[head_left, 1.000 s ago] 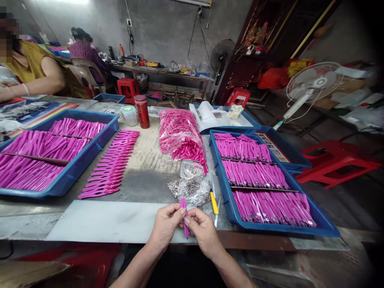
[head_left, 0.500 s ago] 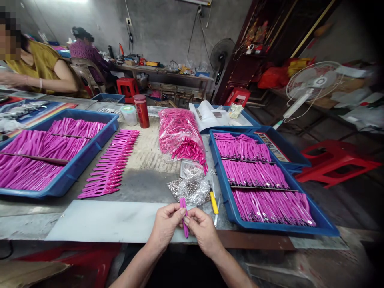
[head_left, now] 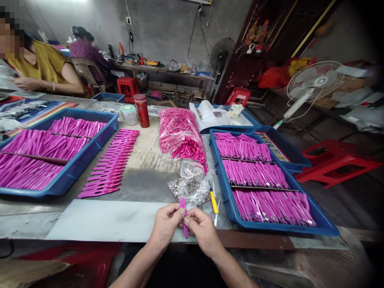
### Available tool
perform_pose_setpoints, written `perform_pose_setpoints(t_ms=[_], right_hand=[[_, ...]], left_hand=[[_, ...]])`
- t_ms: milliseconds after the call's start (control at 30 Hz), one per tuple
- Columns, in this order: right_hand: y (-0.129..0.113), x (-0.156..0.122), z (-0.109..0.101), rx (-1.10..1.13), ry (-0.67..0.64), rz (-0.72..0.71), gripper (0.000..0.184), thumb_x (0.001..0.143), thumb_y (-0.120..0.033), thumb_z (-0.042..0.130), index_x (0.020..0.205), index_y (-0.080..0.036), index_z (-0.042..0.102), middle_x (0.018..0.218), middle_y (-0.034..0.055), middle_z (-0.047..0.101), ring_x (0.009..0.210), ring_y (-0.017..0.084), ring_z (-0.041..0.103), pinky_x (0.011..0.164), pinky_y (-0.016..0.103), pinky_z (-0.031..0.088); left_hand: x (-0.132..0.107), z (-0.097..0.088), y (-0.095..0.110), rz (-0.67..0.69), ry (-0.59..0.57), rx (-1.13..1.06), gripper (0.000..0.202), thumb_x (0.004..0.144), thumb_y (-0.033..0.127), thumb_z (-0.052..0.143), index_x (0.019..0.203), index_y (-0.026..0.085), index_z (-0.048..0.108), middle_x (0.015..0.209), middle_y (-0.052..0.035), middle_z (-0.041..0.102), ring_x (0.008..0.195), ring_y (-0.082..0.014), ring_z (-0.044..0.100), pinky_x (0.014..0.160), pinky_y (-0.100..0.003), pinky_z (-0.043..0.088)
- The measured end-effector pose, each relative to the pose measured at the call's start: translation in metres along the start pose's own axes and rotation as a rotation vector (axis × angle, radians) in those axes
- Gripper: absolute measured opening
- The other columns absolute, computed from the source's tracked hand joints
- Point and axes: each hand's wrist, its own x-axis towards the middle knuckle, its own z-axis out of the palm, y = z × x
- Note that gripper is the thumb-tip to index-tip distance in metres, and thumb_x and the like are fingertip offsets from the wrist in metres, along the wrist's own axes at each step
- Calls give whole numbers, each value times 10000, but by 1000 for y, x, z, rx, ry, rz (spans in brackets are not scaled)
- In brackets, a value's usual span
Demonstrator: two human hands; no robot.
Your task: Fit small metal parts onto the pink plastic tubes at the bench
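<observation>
My left hand and my right hand are both closed on a slim magenta plastic strip, held upright over the table's front edge. It looks split lengthwise into two arms; its lower end is partly behind my fingers. Just beyond my hands lies a clear plastic bag of tiny metal parts. To the left, a row of magenta strips with pinkish-red pieces at their right ends is laid out on the table. A pale flat sheet lies left of my left hand.
Blue trays of magenta strips stand left and right. A yellow-handled tool lies near my right hand. Behind are a bag of pink pieces, a red bottle and a lidded tub. A co-worker sits far left.
My hands and the magenta strip have stayed almost still. At the far left, the co-worker has shifted slightly to the right and the co-worker's hand has moved.
</observation>
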Motion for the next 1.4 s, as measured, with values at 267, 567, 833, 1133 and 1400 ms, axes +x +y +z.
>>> perform_pose_setpoints(t_ms=[267,567,833,1133,1400], right_hand=[[2,0,-1,8,-7,-2,277,696,-422,574,625,-161,517,524,-38,492,452,67,387,442,192,319],[1,-1,-1,-12,-8,8,288,689,-439,572,620,-165,514,522,-36,497,452,72,396,440,195,322],[1,0,-2,-19,-14,16,276,685,-425,574,622,-163,515,535,-31,511,462,75,398,450,197,320],[-3,1,-3,-75,-38,3,294,693,-438,556,611,-160,501,514,-37,470,460,72,375,449,197,317],[-3,0,-5,-108,-57,-20,248,721,-382,546,620,-157,520,529,-29,489,483,80,396,471,204,327]], left_hand=[[-1,1,0,4,0,-16,261,567,363,677,591,116,595,480,37,501,442,-64,431,448,-179,369],[0,0,-2,1,5,-4,260,568,368,674,599,121,597,484,38,499,453,-67,429,456,-180,362],[1,-2,1,-12,-27,28,270,568,380,671,571,122,591,475,35,490,452,-65,413,460,-181,349],[2,-4,0,-25,-49,52,289,576,394,663,533,125,565,452,39,471,443,-66,403,459,-183,347],[3,-7,-3,-55,-75,64,279,595,384,656,532,123,578,463,25,498,453,-72,421,467,-185,349]])
